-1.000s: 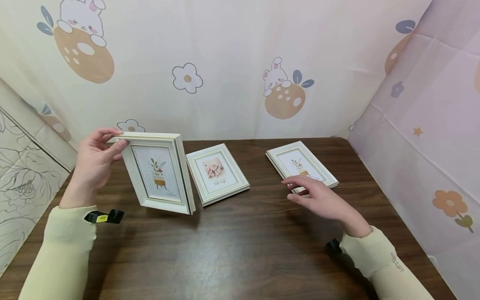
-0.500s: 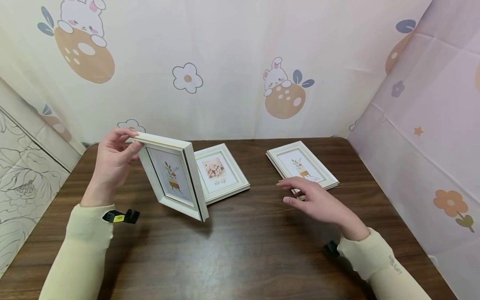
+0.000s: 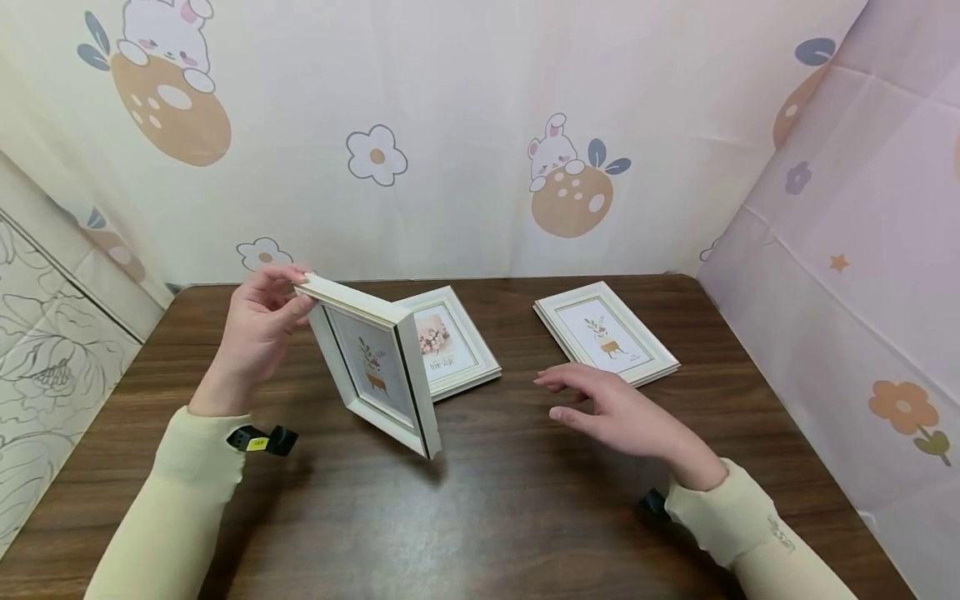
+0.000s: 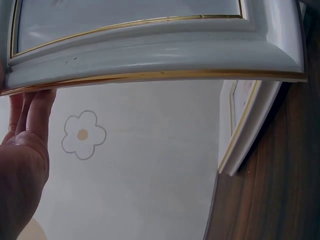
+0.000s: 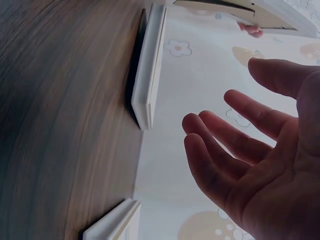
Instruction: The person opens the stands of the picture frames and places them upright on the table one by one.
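Note:
My left hand [image 3: 258,333] pinches the upper left corner of a white picture frame [image 3: 348,398] with gold trim and a potted-plant print. The frame is tilted and turned, raised over the table, its right side edge toward the middle. In the left wrist view the held frame [image 4: 165,57] spans the top, with fingers [image 4: 40,115] behind its edge. My right hand [image 3: 611,412] hovers over the table with fingers loosely spread, holding nothing. Behind the held frame lies a second picture frame [image 3: 468,354] with a pink flower print, partly hidden. Beyond my right hand lies a third picture frame [image 3: 611,325] with a plant print.
The dark wood table [image 3: 480,517] meets a pale patterned curtain [image 3: 450,217] at the back. Another printed curtain [image 3: 847,333] closes the right side. A black strap device [image 3: 262,440] sits at my left wrist.
My left hand has moved right with the picture frame, turning it more edge-on and covering more of the flower-print frame. My right hand has shifted slightly left and nearer, off the plant-print frame's corner.

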The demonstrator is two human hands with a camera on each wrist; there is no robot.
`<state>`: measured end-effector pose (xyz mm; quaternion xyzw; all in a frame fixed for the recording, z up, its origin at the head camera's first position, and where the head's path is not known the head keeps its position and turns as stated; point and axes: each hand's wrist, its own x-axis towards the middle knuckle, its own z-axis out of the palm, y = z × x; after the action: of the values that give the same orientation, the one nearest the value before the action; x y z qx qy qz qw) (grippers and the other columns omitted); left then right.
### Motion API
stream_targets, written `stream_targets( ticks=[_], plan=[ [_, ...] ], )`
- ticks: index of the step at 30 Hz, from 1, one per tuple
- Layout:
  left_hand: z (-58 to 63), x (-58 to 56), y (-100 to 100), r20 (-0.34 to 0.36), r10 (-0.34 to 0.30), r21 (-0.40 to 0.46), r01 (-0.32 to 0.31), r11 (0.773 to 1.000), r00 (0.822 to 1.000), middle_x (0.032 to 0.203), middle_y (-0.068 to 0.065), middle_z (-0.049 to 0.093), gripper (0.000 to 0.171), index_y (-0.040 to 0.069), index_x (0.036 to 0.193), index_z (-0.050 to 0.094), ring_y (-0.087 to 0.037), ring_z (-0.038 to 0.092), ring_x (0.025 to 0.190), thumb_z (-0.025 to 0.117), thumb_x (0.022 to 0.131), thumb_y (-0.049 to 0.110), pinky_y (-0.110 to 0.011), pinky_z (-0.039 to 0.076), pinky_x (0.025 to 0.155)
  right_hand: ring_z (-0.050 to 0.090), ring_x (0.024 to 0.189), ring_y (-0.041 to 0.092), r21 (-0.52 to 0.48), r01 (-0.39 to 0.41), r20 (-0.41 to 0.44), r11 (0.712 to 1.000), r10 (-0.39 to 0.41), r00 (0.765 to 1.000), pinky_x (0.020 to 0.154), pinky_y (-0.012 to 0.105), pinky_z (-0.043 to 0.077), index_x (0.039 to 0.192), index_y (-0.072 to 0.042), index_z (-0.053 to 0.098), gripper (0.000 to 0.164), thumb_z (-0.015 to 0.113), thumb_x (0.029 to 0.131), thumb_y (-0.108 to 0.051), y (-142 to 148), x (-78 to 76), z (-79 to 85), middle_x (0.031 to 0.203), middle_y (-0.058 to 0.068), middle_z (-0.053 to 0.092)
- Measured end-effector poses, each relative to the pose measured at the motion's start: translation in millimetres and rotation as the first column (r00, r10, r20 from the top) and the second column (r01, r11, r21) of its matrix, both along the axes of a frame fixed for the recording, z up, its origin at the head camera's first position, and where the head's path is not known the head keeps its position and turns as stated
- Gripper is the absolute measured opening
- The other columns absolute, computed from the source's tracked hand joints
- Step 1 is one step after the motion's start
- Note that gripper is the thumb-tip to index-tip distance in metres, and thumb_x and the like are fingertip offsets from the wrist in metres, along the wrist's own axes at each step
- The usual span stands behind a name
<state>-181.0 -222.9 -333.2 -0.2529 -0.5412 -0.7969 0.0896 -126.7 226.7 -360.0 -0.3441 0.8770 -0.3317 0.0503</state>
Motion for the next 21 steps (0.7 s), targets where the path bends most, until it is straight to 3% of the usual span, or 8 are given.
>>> stream_targets(
  ticks=[5,10,14,21],
  plan=[
    [-3.1,-2.3,11.0,0.001,-0.059,0.007,0.059,0.998,0.998,0.111,-0.008,0.064,0.016,0.002,0.101,0.065,-0.013,0.063,0.086,0.065,0.09,-0.009,-0.02,0.054,0.067,0.062,0.104,0.007,-0.015,-0.017,-0.004,1.0,0.017,1.0,0.086,0.034,0.053,0.132,-0.018,0.06,0.037,0.068,0.097,-0.026,-7.5,1.3,4.3,0.135,-0.002,0.059],
    [-3.1,-0.7,24.5,0.031,-0.051,-0.052,0.053,0.997,0.998,0.112,-0.005,0.063,0.016,0.008,0.098,0.066,-0.011,0.063,0.084,0.075,0.087,0.002,-0.02,0.054,0.065,0.065,0.099,0.008,-0.086,-0.024,0.001,0.996,0.024,1.0,0.084,0.032,0.055,0.127,-0.018,0.063,0.032,0.069,0.096,-0.017,-17.2,0.0,4.0,0.13,-0.001,0.062],
    [-2.9,0.8,35.0,0.033,-0.061,-0.093,0.063,0.994,0.998,0.112,-0.005,0.063,0.016,0.01,0.097,0.066,-0.011,0.062,0.082,0.075,0.087,0.002,-0.02,0.053,0.064,0.067,0.097,0.01,-0.148,-0.045,-0.018,0.988,0.043,0.999,0.083,0.034,0.056,0.124,-0.016,0.065,0.029,0.069,0.095,-0.011,-26.3,-2.0,2.3,0.124,-0.003,0.065],
    [-5.4,4.0,48.4,0.021,-0.121,-0.081,0.122,0.989,0.992,0.112,-0.005,0.062,0.016,0.012,0.097,0.067,-0.012,0.055,0.081,0.075,0.086,0.005,-0.019,0.046,0.063,0.067,0.096,0.013,-0.163,-0.084,-0.042,0.983,0.079,0.996,0.083,0.034,0.056,0.123,-0.015,0.065,0.029,0.068,0.094,-0.008,-39.0,-1.3,0.0,0.12,-0.005,0.066]
  ],
)
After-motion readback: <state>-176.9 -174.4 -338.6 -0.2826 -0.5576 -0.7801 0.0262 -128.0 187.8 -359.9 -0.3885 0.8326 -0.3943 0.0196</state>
